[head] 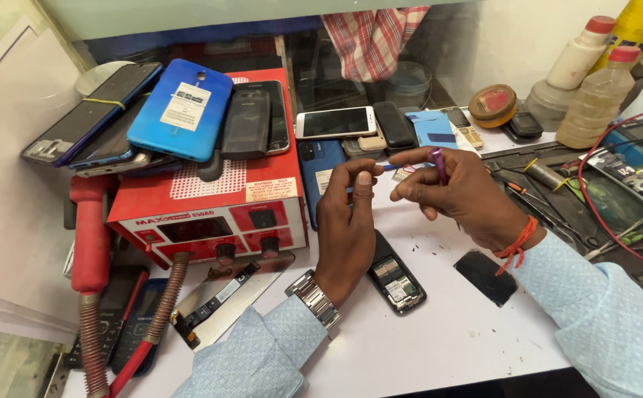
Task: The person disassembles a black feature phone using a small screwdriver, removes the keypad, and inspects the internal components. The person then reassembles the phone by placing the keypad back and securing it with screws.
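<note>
Left hand: the left hand (347,221) is raised above the white table (439,346), back to the camera, with thumb and forefinger pressed together at the top; what they pinch is too small to make out.
Right hand: the right hand (458,193) is just beside it, fingers curled, and it pinches a thin purple tool (439,165) that stands almost upright between thumb and forefinger.
Open phone: a small black phone without back cover (396,276) lies flat on the table, below and between the two hands, not touched.
Hidden: the tip of the purple tool is covered by the fingers; the blue phone (323,171) behind the left hand is partly covered.
Cut off: both sleeves leave the picture at the bottom edge.
Labels: a red box-shaped station (214,210) at the left has a pale rectangular sticker on its top; the blue phone back (181,110) lying on it has a white rectangular sticker.
Bottles: plastic bottles (594,96) with red caps stand at the far right.
</note>
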The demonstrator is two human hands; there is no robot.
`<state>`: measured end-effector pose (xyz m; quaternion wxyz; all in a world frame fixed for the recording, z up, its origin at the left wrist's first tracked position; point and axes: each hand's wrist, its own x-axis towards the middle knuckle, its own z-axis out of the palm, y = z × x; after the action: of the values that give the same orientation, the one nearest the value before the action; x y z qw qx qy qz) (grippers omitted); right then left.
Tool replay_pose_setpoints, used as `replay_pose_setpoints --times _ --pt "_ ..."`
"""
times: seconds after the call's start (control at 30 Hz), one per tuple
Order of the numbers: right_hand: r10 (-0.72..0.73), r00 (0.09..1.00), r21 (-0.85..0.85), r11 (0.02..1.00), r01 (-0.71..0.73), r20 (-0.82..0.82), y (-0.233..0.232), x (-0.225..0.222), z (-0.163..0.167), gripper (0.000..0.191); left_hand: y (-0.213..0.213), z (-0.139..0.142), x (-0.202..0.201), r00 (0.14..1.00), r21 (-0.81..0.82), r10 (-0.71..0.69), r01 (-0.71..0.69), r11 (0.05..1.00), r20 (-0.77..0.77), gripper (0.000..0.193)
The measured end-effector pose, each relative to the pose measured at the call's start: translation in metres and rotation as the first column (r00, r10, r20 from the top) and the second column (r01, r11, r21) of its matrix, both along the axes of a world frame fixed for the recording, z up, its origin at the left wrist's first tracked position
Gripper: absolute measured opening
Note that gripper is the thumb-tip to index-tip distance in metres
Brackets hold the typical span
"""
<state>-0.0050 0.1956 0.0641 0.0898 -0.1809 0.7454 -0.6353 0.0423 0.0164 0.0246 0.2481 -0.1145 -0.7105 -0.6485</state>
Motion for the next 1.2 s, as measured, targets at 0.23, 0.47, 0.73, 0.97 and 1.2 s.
replay_pose_setpoints --times 0.23,0.47,0.73,0.97,1.2 --pt "-0.073 0.993 0.043 0.997 0.069 0.088 -0.004 0.000 0.003 0.045 0.000 0.000 0.001 1.000 0.006 -0.001 0.001 1.000 0.013 0.033" --pt "-0.054 0.999 0.199 0.979 0.052 0.004 -0.009 0.005 0.003 0.039 -0.001 0.000 0.002 1.000 0.002 0.002 -0.002 1.000 0.017 0.031" --pt "-0.067 0.964 0.034 0.998 0.060 0.258 -0.003 -0.007 0.001 0.036 0.000 0.003 0.001 1.000 -0.011 0.005 -0.005 1.000 0.029 0.025" --pt "-0.016 0.945 -0.061 0.997 0.038 0.326 0.002 -0.013 -0.008 0.039 -0.002 0.002 0.001 0.999 -0.146 0.026 -0.030 0.989 -0.030 0.031" --pt "-0.037 0.964 -0.048 0.997 0.052 0.262 -0.001 -0.011 -0.010 0.039 -0.002 0.001 0.001 0.999 -0.155 0.017 -0.021 0.988 -0.029 0.025"
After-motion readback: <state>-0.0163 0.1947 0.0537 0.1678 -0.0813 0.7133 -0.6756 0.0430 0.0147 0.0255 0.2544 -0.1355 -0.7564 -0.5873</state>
